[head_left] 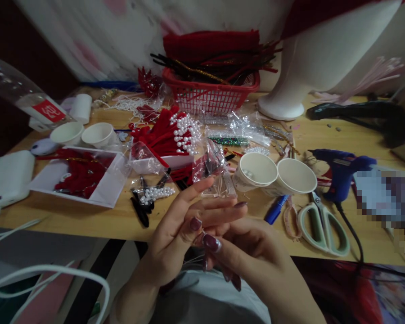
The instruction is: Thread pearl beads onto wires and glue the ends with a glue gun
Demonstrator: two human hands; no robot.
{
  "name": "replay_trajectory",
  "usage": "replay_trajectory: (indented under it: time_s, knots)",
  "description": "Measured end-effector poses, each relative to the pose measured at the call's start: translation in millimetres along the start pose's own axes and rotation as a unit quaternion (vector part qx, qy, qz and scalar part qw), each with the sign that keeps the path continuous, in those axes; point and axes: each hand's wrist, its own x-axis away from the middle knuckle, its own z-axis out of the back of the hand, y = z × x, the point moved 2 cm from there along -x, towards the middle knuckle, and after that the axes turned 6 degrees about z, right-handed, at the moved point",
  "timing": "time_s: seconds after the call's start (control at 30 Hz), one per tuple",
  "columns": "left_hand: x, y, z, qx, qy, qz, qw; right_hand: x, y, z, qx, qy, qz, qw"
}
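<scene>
My left hand [178, 238] and my right hand [243, 247] meet in front of the table's near edge, thumbs almost touching. Both are closed in a pinch around something tiny and pale between the thumb tips, too small to name. The left fingers reach across over the right ones. Just beyond them lie a bag of white pearl beads [157, 193], black clips [140, 211] and a clear plastic packet [211, 164]. Two paper cups [256, 168] stand past my right fingers, the left one with a few pearls inside.
Scissors [324, 229], a blue marker [276, 209] and a glue gun [344, 168] lie on the right. A white box [103, 189] of red pieces sits left, with a bottle [37, 101] behind. At the back are a red basket [209, 96] and a white mannequin head [303, 72].
</scene>
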Motion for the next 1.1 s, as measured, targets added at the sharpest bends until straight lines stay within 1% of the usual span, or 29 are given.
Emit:
replay_trajectory:
  time_s: [0.1,0.2,0.23,0.3,0.37,0.43,0.53,0.6,0.67,0.8,0.93,1.03,1.1]
  knots:
    - [0.3,-0.1,-1.2,0.02,-0.03,-0.007,0.999,2.7,-6.0,-1.8,0.065,0.023,0.05,0.996]
    - [1.3,-0.9,0.2,0.006,-0.046,-0.009,0.999,7.0,-11.9,-3.4,0.173,0.026,0.115,0.978]
    - [1.4,-0.7,1.2,-0.004,-0.043,-0.015,0.999,8.6,-13.8,-3.9,0.216,0.021,0.146,0.965]
    - [1.2,0.8,3.1,-0.033,-0.039,-0.025,0.998,11.5,-16.3,-4.4,0.301,0.019,0.207,0.931]
    - [0.0,3.8,4.2,-0.072,-0.045,-0.032,0.996,12.8,-17.0,-3.8,0.364,0.022,0.253,0.896]
    - [-1.9,7.9,4.6,-0.101,-0.055,-0.033,0.993,12.0,-16.4,-2.6,0.401,0.022,0.283,0.871]
    - [-4.4,14.6,4.5,-0.13,-0.056,-0.042,0.989,8.5,-15.9,-0.9,0.431,0.023,0.312,0.846]
    - [-5.1,17.4,3.9,-0.146,-0.049,-0.046,0.987,6.1,-16.0,-0.1,0.438,0.022,0.319,0.84]
    - [-5.1,18.0,3.1,-0.154,-0.035,-0.047,0.986,4.7,-15.9,0.3,0.437,0.019,0.32,0.84]
    - [-4.2,14.7,0.1,-0.144,-0.017,-0.048,0.988,4.8,-15.1,0.8,0.435,0.03,0.326,0.839]
    - [-6.4,9.3,-2.9,-0.095,-0.034,-0.033,0.994,3.7,-12.7,0.0,0.429,0.042,0.335,0.838]
    - [-10.3,3.9,-2.7,-0.035,-0.017,-0.027,0.999,1.0,-9.8,-0.4,0.413,0.049,0.338,0.844]
    - [-12.8,-0.6,-2.2,0.017,-0.002,-0.022,1.0,-0.2,-8.4,-0.5,0.421,0.057,0.348,0.836]
